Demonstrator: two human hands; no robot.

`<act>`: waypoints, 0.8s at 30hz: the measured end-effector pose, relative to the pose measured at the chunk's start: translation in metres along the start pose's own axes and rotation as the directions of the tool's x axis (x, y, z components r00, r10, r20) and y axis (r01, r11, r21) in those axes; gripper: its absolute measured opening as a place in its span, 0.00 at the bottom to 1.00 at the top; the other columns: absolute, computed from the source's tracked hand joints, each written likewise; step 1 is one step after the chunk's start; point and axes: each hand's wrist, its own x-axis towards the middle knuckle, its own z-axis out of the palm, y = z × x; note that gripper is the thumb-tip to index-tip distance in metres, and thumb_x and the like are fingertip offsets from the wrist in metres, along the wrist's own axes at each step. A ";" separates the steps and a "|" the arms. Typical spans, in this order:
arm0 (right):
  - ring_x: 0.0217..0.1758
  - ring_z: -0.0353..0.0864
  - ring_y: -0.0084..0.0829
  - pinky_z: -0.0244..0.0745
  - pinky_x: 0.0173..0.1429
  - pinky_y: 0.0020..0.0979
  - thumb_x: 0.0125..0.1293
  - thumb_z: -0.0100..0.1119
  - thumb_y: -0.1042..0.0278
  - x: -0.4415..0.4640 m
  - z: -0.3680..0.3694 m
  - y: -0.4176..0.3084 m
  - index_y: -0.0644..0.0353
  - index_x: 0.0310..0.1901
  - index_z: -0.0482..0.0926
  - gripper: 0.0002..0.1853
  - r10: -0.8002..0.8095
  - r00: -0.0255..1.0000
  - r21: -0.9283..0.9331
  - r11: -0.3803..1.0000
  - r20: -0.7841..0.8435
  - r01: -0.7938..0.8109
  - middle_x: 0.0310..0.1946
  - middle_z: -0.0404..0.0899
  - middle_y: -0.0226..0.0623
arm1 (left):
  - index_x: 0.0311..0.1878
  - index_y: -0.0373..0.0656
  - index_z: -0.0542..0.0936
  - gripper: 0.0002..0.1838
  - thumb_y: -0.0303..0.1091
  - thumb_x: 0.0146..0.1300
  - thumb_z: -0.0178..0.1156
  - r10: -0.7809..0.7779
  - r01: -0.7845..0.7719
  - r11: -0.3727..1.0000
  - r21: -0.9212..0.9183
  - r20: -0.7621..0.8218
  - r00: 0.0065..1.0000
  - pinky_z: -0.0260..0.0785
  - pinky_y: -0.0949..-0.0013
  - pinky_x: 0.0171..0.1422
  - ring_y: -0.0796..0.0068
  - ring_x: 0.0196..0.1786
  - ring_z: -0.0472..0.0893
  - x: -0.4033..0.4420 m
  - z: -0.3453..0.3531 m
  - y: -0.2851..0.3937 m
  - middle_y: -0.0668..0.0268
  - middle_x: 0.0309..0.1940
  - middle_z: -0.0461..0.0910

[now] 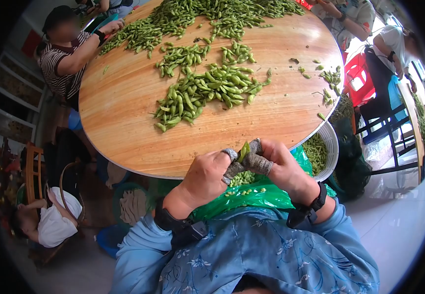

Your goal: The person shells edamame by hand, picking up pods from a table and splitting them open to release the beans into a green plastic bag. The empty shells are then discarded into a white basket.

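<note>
Between my two hands, just off the near edge of the round wooden table [134, 132], is a green pod [244, 152]. My left hand [205, 176] has its fingers closed at the pod's left side, with grey coverings on some fingertips. From the right, my right hand [281, 164] pinches the same pod, its fingers also wrapped in grey. Below them, shelled beans [242, 179] lie on a green plastic bag [261, 197] over my lap. A pile of green pods [207, 88] rests on the table in front of me.
A larger heap of pods [173, 19] covers the far table. White basket [331, 147] with pods stands at the table's right edge. One person [67, 59] sits at the left, others at the upper right. At lower left, a person in white [58, 220] reclines on a chair.
</note>
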 end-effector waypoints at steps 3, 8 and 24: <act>0.35 0.70 0.16 0.66 0.40 0.21 0.61 0.52 0.70 0.001 0.000 0.001 0.65 0.35 0.71 0.07 -0.063 0.998 -0.045 0.997 0.008 0.063 0.29 0.72 0.26 | 0.31 0.36 0.69 0.04 0.22 0.50 0.52 -0.203 0.217 0.919 -0.328 0.076 0.976 0.66 0.65 0.31 0.60 0.28 0.76 -0.004 0.002 0.001 0.56 0.23 0.73; 0.34 0.70 0.17 0.67 0.38 0.22 0.60 0.52 0.70 0.001 0.003 0.006 0.66 0.35 0.71 0.07 -0.135 0.991 -0.075 0.988 -0.007 0.134 0.29 0.73 0.26 | 0.38 0.39 0.72 0.05 0.27 0.61 0.47 -0.417 0.374 0.486 -0.790 0.167 0.893 0.65 0.76 0.29 0.84 0.27 0.71 -0.003 0.008 0.007 0.70 0.24 0.74; 0.30 0.73 0.22 0.67 0.32 0.25 0.53 0.54 0.77 0.002 -0.001 0.008 0.67 0.34 0.73 0.06 -0.195 0.981 -0.379 0.907 0.016 0.186 0.27 0.75 0.36 | 0.33 0.35 0.72 0.05 0.25 0.59 0.48 -0.446 0.579 0.469 -0.667 0.387 0.807 0.62 0.79 0.30 0.86 0.28 0.68 -0.002 0.001 -0.001 0.69 0.23 0.73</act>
